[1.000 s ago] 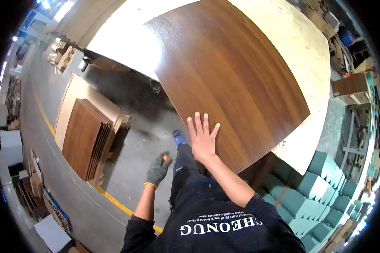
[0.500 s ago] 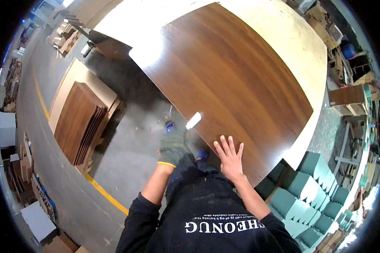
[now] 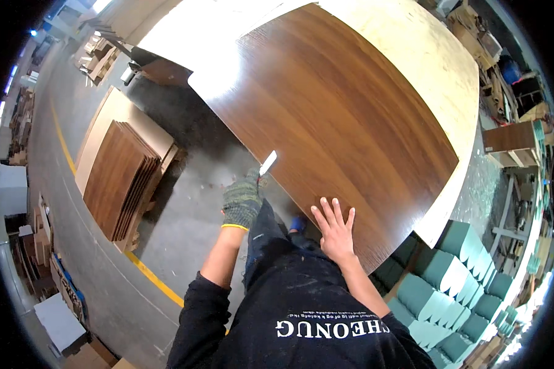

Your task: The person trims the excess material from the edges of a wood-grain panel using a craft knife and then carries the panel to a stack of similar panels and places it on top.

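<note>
Left of the gloved left hand (image 3: 241, 198), stacked panels (image 3: 114, 181) stood above grey floor (image 3: 200, 184). That hand gripped a white-ended tool (image 3: 268, 162) at the brown panel's (image 3: 345, 123) edge: edge work, seemingly, calling for steady contact. Right hand (image 3: 337, 235) lay spread on the panel; pale worktop (image 3: 452, 74) beyond, green blocks (image 3: 440, 286) rightward.

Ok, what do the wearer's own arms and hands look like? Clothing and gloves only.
Left hand: mottled grey-green knit glove with a yellow cuff band. Right hand: no glove. Both forearms are bare below black sleeves, which end around mid-forearm. No cables or markings visible on either arm.
</note>
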Demonstrator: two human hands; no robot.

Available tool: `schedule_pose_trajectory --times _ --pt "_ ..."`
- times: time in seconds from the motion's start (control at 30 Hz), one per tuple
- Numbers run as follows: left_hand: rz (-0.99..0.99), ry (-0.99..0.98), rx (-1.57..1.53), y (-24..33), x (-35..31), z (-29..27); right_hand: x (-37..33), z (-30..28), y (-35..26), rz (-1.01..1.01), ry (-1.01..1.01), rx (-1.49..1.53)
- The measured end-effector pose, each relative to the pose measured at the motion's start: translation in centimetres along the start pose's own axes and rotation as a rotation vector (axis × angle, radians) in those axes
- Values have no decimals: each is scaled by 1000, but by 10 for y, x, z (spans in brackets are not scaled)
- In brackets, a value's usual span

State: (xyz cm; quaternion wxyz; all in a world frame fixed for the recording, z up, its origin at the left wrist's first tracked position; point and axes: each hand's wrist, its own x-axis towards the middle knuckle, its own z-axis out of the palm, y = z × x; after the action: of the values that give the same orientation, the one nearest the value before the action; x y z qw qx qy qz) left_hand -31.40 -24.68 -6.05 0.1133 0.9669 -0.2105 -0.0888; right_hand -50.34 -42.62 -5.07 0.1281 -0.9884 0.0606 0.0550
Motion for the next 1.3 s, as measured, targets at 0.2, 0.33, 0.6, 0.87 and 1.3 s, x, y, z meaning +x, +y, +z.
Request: schedule_pose_trajectory --times 0.2,0.33,0.6,0.87,1.3 --pt "83 17 3 -9 -2 -4 1 -6 -3 29 -64 55" --pt "-81 -51 -27 -25 27 -25 3 -6 -3 35 -54 71" --pt "-130 -3 86 -64 78 -36 0 -4 0 23 -36 24" --pt "-172 23 -5 -101 130 -55 0 -4 0 30 -39 52" --pt "132 94 121 -41 38 -14 17 -15 -13 91 -87 53"
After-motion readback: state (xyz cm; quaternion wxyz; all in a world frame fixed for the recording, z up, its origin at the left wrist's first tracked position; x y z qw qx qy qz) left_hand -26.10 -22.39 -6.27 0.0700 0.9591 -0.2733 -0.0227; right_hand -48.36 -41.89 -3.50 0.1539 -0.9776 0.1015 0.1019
